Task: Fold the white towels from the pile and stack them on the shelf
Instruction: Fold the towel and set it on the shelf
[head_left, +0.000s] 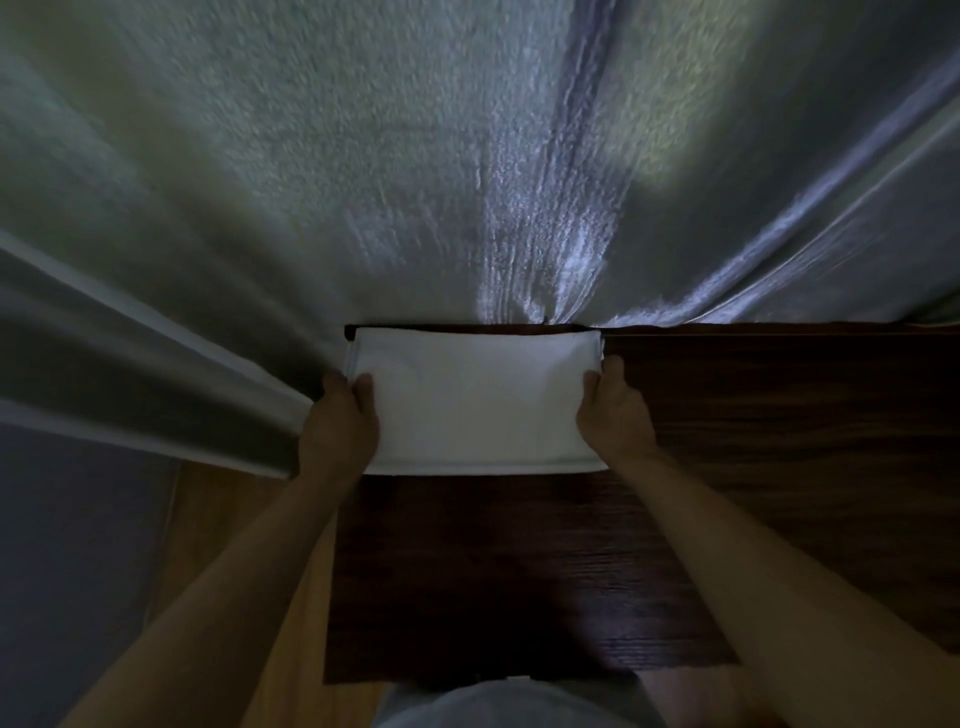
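Both bare forearms reach forward from the bottom of the view to a folded white towel (478, 400) lying flat on a dark wooden surface (753, 415). The left hand (340, 415) holds the towel's left short edge, thumb on top and the other fingers hidden behind or under the edge. The right hand (613, 410) holds the right short edge the same way, thumb lying on the cloth and the fingers tucked out of sight.

The towel looks soft, thick and light, a neat rectangle of several layers. Judging by that, it would sag and spill open if lifted by one corner; taking it at the two short ends, as the hands do, or sliding a palm beneath it, should keep the fold together. It is not slippery or fragile.

Its far edge lies right up against a large pale terry cloth (363, 182) that hangs close before the camera and fills the upper view, blurred and dim. Left of the dark surface a lighter wooden floor (208, 519) shows. The room is dark; no shelf is clearly visible.
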